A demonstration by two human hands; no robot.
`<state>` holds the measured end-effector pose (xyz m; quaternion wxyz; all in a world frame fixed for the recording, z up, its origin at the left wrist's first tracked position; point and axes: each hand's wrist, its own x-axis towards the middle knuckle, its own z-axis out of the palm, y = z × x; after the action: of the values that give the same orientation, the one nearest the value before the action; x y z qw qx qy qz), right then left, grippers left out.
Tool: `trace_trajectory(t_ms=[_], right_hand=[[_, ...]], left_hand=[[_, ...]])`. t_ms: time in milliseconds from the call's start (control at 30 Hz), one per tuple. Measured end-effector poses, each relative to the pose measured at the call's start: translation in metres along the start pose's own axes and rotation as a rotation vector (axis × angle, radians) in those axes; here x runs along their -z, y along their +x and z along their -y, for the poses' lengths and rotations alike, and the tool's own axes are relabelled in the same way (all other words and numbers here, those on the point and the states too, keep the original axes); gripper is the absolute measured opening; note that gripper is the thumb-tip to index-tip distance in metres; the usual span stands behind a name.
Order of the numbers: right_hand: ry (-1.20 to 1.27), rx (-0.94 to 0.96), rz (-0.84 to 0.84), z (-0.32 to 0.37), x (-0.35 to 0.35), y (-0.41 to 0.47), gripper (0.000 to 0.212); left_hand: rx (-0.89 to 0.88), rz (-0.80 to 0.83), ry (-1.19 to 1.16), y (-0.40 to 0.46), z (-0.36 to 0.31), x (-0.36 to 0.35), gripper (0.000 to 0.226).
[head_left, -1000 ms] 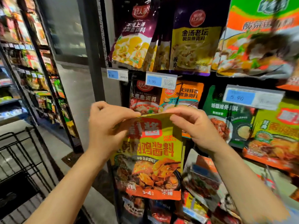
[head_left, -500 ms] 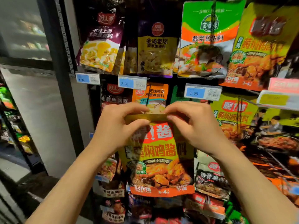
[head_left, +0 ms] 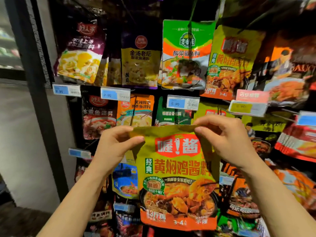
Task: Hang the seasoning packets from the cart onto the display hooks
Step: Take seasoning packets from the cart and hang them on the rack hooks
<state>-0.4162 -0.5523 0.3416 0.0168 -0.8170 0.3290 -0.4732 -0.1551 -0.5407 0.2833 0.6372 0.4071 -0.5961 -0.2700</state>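
— Glossy olive-yellow foil, that is the seasoning packet (head_left: 177, 178) you hold up in front of the display?

— Yes. Your left hand (head_left: 116, 147) pinches its top left corner between thumb and curled fingers, and your right hand (head_left: 225, 139) pinches the top right corner the same way. Both forearms reach forward and upward.

— How does the packet look?

— Flat, rectangular, a little wrinkled along the top edge. It has a red logo and an orange band at the bottom. It hangs from your fingers just below the blue price tag (head_left: 183, 103), in front of other hanging packets. A matching yellow packet (head_left: 230, 62) hangs at the upper right.
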Motion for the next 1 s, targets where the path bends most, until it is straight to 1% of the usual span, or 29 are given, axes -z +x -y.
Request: trace_trajectory(t_ms=[100,200,233,300,367,467,567,667,733,767,900,1000], right_hand=[[0.084,-0.022,-0.030,-0.004,0.010,-0.001,0.015],[0.124,-0.022,-0.050,-0.010,0.017,-0.004,0.020],[0.137,-0.030,-0.055,-0.011,0.019,-0.006,0.021],[0.160,-0.043,-0.056,-0.016,0.023,-0.009,0.021],[0.174,-0.061,-0.044,-0.021,0.026,-0.011,0.020],[0.186,-0.101,-0.036,-0.028,0.035,-0.013,0.016],[0.197,-0.134,-0.046,-0.031,0.047,-0.012,0.016],[0.155,-0.173,-0.055,-0.032,0.060,-0.009,0.025],[0.117,-0.196,-0.075,-0.033,0.069,-0.008,0.026],[0.102,-0.205,-0.091,-0.033,0.073,-0.008,0.026],[0.049,-0.239,-0.153,-0.035,0.088,-0.006,0.025],[0.013,-0.274,-0.206,-0.036,0.098,-0.007,0.023]], left_hand=[[-0.001,-0.018,-0.028,0.003,-0.015,-0.012,0.033],[0.033,0.023,-0.169,0.003,-0.024,-0.016,0.032],[0.044,0.066,-0.230,0.002,-0.027,-0.017,0.033],[0.072,0.135,-0.324,0.001,-0.029,-0.021,0.048],[0.101,0.155,-0.365,0.002,-0.028,-0.025,0.056],[0.140,0.162,-0.368,0.009,-0.024,-0.033,0.061],[0.152,0.173,-0.405,0.016,-0.025,-0.043,0.060],[0.114,0.210,-0.372,0.025,-0.034,-0.054,0.051],[0.102,0.200,-0.329,0.032,-0.041,-0.062,0.031],[0.088,0.185,-0.308,0.036,-0.044,-0.066,0.025],[-0.078,0.177,-0.216,0.047,-0.057,-0.085,0.022],[-0.190,0.176,-0.209,0.055,-0.060,-0.099,0.021]])
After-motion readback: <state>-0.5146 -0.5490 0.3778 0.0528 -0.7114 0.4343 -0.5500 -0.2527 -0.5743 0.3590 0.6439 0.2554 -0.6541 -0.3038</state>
